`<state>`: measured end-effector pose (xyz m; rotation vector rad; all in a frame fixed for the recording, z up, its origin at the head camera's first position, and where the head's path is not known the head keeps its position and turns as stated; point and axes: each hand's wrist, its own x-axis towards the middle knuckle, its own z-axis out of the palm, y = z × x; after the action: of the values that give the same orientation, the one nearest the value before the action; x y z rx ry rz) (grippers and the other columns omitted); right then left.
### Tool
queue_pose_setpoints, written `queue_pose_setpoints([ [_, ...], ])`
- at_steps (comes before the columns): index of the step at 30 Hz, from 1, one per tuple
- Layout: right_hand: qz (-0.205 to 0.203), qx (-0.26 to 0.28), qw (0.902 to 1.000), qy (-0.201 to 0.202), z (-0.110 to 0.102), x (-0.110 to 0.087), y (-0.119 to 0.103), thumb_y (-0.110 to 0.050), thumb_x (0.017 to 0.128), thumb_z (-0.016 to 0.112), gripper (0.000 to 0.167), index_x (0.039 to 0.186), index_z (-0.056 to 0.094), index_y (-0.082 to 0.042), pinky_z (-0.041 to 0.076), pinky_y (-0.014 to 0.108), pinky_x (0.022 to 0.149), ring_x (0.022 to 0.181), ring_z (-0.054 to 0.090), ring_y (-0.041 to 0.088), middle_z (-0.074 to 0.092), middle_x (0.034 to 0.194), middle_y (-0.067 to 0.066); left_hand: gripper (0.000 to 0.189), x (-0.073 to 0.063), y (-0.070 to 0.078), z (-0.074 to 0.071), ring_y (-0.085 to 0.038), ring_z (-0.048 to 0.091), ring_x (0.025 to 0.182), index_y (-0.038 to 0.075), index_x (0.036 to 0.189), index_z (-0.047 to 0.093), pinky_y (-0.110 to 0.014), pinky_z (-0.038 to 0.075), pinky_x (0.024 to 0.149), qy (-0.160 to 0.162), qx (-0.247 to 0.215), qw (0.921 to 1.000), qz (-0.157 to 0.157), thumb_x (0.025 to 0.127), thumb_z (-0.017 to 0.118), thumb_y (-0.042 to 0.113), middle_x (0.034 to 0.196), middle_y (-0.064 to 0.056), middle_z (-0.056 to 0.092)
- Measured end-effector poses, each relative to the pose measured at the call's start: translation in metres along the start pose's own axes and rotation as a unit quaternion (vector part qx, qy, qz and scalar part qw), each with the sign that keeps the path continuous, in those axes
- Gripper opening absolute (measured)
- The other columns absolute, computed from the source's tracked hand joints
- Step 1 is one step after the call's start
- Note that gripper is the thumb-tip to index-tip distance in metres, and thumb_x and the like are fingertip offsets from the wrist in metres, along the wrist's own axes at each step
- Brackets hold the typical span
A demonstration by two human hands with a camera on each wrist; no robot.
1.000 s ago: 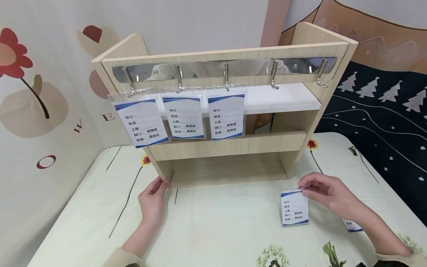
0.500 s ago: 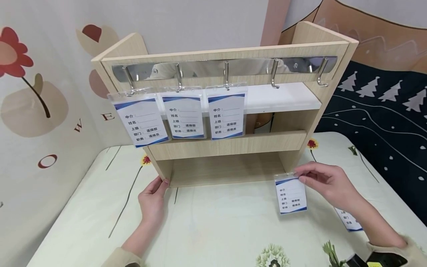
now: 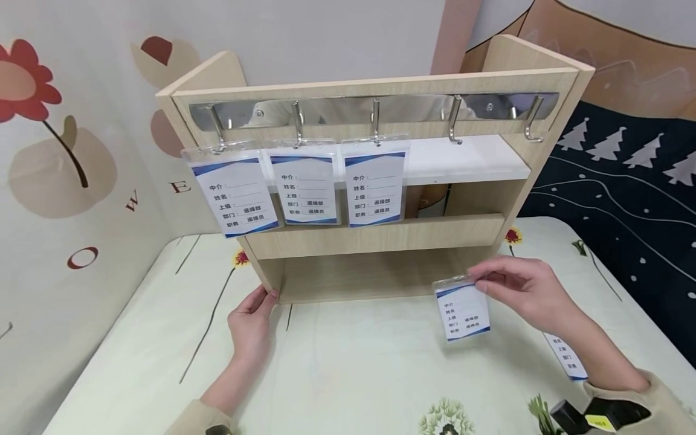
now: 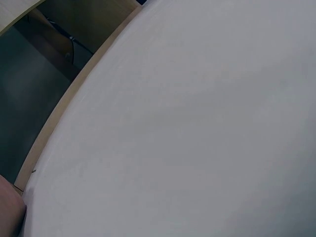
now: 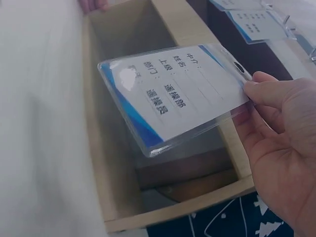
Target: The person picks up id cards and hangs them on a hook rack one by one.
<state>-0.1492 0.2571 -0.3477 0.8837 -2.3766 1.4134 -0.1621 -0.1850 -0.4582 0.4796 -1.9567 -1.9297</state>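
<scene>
My right hand (image 3: pixel 524 293) pinches a clear-sleeved name badge (image 3: pixel 463 311) by its upper right corner, thumb on the front. The badge hangs tilted before the lower opening of the wooden shelf unit (image 3: pixel 375 235); in the right wrist view the badge (image 5: pixel 168 96) shows its printed face and top slot. My left hand (image 3: pixel 251 323) grips the unit's lower left corner between thumb and fingers. Three similar badges, left (image 3: pixel 236 196), middle (image 3: pixel 304 187) and right (image 3: pixel 375 187), hang from the metal hook rail (image 3: pixel 415 112). Two hooks at its right end hold nothing.
Another badge (image 3: pixel 565 356) lies on the flowered cloth (image 3: pixel 353 374), partly hidden by my right forearm. A white shelf board (image 3: pixel 462 160) sits behind the hooks. Patterned curtains (image 3: pixel 625 181) stand behind and beside the unit. A black device (image 3: pixel 614 414) is on my right wrist.
My right hand has lifted the badge up and moved it left toward the unit. More of the lying badge shows. My left hand stays at the corner.
</scene>
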Motion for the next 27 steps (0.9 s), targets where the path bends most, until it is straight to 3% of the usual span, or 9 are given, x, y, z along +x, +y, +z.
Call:
queue_pose_setpoints([
  [7,-0.05,0.011,0.9985,0.016,0.001,0.021,-0.014,0.028,0.081,0.068,0.035,0.107,0.074,0.004,0.057,0.016,0.073,0.089,0.068,0.009,0.075,0.105,-0.002,0.038,0.001,0.002,0.0,0.008,0.067,0.088,-0.006,0.133,0.064,-0.011,0.054,0.082,-0.002,0.007,1.0,-0.003,0.098,0.07,0.007,0.129,-0.027,0.063],
  [12,-0.077,0.009,0.9961,0.043,-0.001,0.034,-0.022,0.007,0.09,0.074,0.017,0.107,0.074,0.006,0.057,0.016,0.071,0.087,0.069,0.01,0.075,0.106,-0.001,0.038,0.002,0.004,0.002,0.007,0.068,0.087,-0.006,0.133,0.064,-0.012,0.054,0.082,-0.004,0.004,1.0,-0.006,0.097,0.07,0.006,0.128,-0.026,0.064],
  [14,-0.087,0.03,0.9946,0.049,-0.002,0.039,-0.023,-0.004,0.093,0.076,0.017,0.107,0.074,0.006,0.057,0.016,0.072,0.087,0.069,0.011,0.075,0.106,0.002,0.038,0.002,0.003,0.002,0.007,0.068,0.088,-0.006,0.133,0.064,-0.012,0.054,0.083,-0.005,0.003,1.0,-0.007,0.097,0.069,0.005,0.128,-0.026,0.064],
  [17,-0.095,0.056,0.9922,0.057,-0.004,0.047,-0.025,0.003,0.091,0.076,0.017,0.107,0.075,0.004,0.058,0.016,0.075,0.087,0.07,0.012,0.075,0.106,0.005,0.037,0.002,0.002,0.003,0.008,0.067,0.087,-0.006,0.133,0.065,-0.012,0.054,0.082,-0.002,0.003,1.0,-0.009,0.097,0.069,0.004,0.129,-0.026,0.063],
  [21,-0.105,0.084,0.9888,0.065,-0.006,0.056,-0.026,0.027,0.08,0.069,0.035,0.105,0.076,0.004,0.058,0.016,0.074,0.086,0.07,0.012,0.075,0.103,0.009,0.038,0.002,0.001,0.003,0.008,0.067,0.087,-0.006,0.133,0.064,-0.012,0.054,0.083,-0.001,0.001,0.9999,-0.011,0.097,0.069,0.004,0.129,-0.027,0.063],
  [23,-0.108,0.09,0.9874,0.073,-0.007,0.059,-0.026,0.031,0.078,0.068,0.039,0.104,0.076,0.004,0.058,0.016,0.074,0.085,0.07,0.013,0.075,0.102,0.009,0.038,0.002,0.0,0.002,0.008,0.067,0.088,-0.006,0.133,0.064,-0.012,0.054,0.083,-0.001,0.002,0.9999,-0.011,0.097,0.069,0.005,0.129,-0.027,0.063],
  [27,-0.113,0.091,0.9848,0.096,-0.009,0.065,-0.028,0.026,0.081,0.071,0.031,0.104,0.076,0.005,0.057,0.015,0.075,0.085,0.07,0.013,0.075,0.101,0.009,0.038,0.002,0.0,0.0,0.008,0.067,0.087,-0.005,0.133,0.065,-0.011,0.054,0.082,0.0,0.006,0.9999,-0.009,0.097,0.07,0.006,0.129,-0.027,0.063],
])
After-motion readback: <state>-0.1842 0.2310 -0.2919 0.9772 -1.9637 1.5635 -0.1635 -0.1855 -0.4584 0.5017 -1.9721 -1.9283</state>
